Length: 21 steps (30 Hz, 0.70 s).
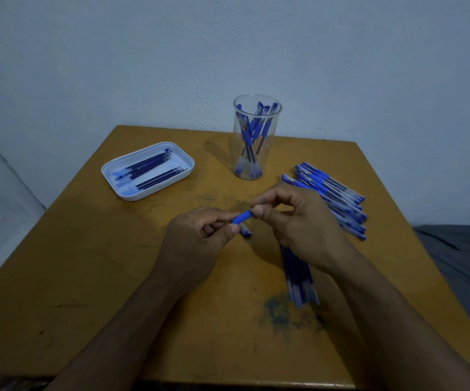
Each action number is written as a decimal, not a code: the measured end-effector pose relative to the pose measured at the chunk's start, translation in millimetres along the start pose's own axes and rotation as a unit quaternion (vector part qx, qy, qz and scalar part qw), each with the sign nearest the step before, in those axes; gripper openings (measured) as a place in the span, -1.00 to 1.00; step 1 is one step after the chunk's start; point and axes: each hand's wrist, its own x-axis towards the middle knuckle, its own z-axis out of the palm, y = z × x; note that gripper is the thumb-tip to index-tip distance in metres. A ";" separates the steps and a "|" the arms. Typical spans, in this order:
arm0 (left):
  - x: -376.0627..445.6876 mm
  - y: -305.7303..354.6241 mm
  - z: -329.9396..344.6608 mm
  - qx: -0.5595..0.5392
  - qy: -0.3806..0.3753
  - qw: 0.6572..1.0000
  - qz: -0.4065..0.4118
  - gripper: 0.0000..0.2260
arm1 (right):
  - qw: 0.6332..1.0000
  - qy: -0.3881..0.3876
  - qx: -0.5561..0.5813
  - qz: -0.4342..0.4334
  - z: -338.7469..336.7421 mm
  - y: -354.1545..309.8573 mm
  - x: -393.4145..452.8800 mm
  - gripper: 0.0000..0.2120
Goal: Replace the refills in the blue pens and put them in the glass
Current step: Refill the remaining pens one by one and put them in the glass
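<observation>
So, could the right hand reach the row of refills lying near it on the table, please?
Probably yes: the refills lie just under the right hand, nothing covering them, but it grips the pen now.

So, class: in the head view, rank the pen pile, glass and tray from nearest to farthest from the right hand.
1. Pen pile: just right of the right hand.
2. Glass: behind it, upright.
3. Tray: far left.

My right hand [298, 218] covers the pen's [242, 216] tip end and the tops of the loose refills [298, 275]. Both elbows cut off at bottom edge.
</observation>
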 end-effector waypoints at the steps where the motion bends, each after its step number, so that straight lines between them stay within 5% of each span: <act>1: -0.2 0.6 0.4 0.001 -0.002 1.000 0.001 -0.80 | 1.000 0.010 -0.014 -0.002 1.0 0.5 -0.4 -0.90; 5: -0.1 0.9 1.8 -0.004 0.000 1.000 -0.008 -0.80 | 0.996 0.054 -0.073 0.001 6.3 2.6 -1.5 -0.53; 12: -0.2 0.8 0.4 -0.006 -0.001 1.000 -0.003 -0.79 | 1.000 0.010 0.022 0.019 1.0 2.0 -1.6 -0.95; 21: 0.3 -0.4 1.0 0.071 0.024 0.996 0.049 -0.79 | 0.998 0.033 0.027 0.036 2.1 1.0 -1.7 -0.92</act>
